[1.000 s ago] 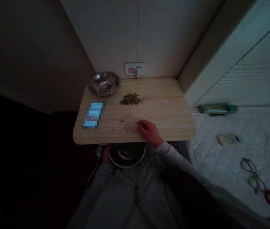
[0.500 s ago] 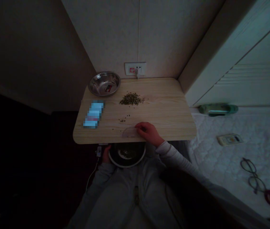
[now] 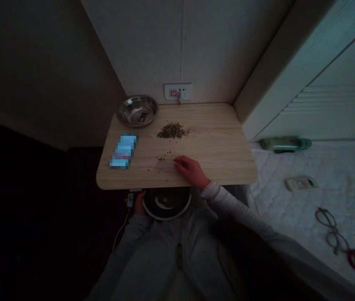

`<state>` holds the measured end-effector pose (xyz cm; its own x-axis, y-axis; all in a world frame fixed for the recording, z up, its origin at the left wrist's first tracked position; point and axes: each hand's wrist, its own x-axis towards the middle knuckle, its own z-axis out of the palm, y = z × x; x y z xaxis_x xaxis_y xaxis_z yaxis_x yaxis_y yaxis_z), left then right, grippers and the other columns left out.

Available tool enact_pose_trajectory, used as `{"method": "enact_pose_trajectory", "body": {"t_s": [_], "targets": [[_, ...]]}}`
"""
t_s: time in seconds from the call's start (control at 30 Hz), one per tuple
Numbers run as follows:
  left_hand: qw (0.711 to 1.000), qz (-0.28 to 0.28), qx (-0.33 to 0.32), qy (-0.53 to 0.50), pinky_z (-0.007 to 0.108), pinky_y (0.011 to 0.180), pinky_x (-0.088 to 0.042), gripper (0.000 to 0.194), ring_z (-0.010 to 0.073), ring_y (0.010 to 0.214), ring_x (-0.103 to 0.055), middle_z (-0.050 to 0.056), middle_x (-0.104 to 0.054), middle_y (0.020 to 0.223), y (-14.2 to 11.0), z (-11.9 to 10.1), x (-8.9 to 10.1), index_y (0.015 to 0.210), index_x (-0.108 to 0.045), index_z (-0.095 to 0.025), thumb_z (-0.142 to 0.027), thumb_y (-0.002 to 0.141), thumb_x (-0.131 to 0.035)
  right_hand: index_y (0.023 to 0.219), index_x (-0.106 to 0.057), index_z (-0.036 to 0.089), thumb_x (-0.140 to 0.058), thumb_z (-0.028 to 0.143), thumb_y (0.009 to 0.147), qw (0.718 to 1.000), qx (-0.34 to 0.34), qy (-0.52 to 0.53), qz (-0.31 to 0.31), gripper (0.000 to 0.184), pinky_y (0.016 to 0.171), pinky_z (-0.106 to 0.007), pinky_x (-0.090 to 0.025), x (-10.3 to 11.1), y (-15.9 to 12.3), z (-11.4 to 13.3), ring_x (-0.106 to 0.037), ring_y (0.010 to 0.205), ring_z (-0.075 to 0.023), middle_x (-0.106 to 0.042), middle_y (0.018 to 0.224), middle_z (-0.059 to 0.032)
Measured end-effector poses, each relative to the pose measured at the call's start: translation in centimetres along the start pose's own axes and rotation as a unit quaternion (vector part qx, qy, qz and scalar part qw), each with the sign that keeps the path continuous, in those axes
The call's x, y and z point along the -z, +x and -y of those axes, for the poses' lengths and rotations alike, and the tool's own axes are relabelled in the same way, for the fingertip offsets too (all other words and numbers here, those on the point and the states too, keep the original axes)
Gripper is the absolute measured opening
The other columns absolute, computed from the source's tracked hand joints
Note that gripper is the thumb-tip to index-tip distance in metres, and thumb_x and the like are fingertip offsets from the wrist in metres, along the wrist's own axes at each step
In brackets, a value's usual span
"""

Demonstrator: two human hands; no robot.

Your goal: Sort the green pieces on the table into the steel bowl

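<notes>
My right hand [image 3: 193,172] pinches a thin, clear plastic piece with a rounded edge [image 3: 165,165], low over the table near its front edge. A few stray small greenish-brown grains [image 3: 160,159] lie just beyond that piece. Farther back sits a larger loose pile of the same grains [image 3: 173,131]. Below the table's front edge, my left hand [image 3: 139,204] grips the left side of a dark bowl with a pale rim [image 3: 166,218]. Grains show inside the bowl, whose far side is hidden under the tabletop. Most of my left fingers are hidden too.
The light wooden table [image 3: 218,146] stands against the wall. On its left are a steel bowl [image 3: 127,115] and a lit, blurred phone [image 3: 123,150]. A socket with a plug [image 3: 177,91] is behind. A green bottle [image 3: 285,144] and corded things [image 3: 337,240] lie on the white bedding.
My right hand has moved slightly away from me and to the left with the clear plastic piece, toward the stray grains. My left hand and the dark bowl have stayed in place.
</notes>
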<state>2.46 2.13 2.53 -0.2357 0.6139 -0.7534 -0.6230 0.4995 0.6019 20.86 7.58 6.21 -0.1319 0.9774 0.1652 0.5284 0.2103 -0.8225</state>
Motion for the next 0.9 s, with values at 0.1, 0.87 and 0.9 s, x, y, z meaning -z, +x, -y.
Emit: {"method": "enact_pose_trajectory", "body": {"t_s": [0.1, 0.87, 0.9], "targets": [[0.999, -0.015, -0.036, 0.004, 0.03, 0.074, -0.042, 0.02, 0.0162, 0.067, -0.059, -0.002, -0.06, 0.047, 0.1, 0.1, 0.4, 0.044, -0.055, -0.021, -0.017, 0.061, -0.047, 0.09, -0.054, 0.016, -0.041, 0.024, 0.076, 0.999, 0.032, -0.021, 0.013, 0.021, 0.062, -0.021, -0.039, -0.8, 1.5, 0.6, -0.05, 0.066, -0.0098, -0.058, 0.075, -0.0019], [0.998, -0.045, -0.04, -0.007, 0.027, 0.073, -0.041, 0.02, 0.0152, 0.069, -0.059, -0.002, -0.059, 0.047, 1.7, 0.5, 1.8, 0.041, -0.053, -0.021, -0.016, 0.06, -0.049, 0.09, -0.056, 0.018, -0.039, 0.021, 0.079, 0.972, 0.168, -0.111, 0.124, 0.021, 0.075, -0.026, -0.035, -2.0, 4.5, 1.8, -0.049, 0.081, -0.0131, -0.06, 0.088, -0.0025], [0.998, -0.042, -0.047, -0.005, 0.028, 0.073, -0.041, 0.02, 0.0156, 0.07, -0.059, -0.002, -0.06, 0.047, 1.7, 0.5, 1.8, 0.041, -0.053, -0.021, -0.015, 0.059, -0.049, 0.09, -0.056, 0.019, -0.039, 0.02, 0.078, 0.972, 0.167, -0.109, 0.126, 0.021, 0.075, -0.026, -0.035, -1.9, 4.4, 1.7, -0.05, 0.081, -0.013, -0.06, 0.088, -0.0023]]}}
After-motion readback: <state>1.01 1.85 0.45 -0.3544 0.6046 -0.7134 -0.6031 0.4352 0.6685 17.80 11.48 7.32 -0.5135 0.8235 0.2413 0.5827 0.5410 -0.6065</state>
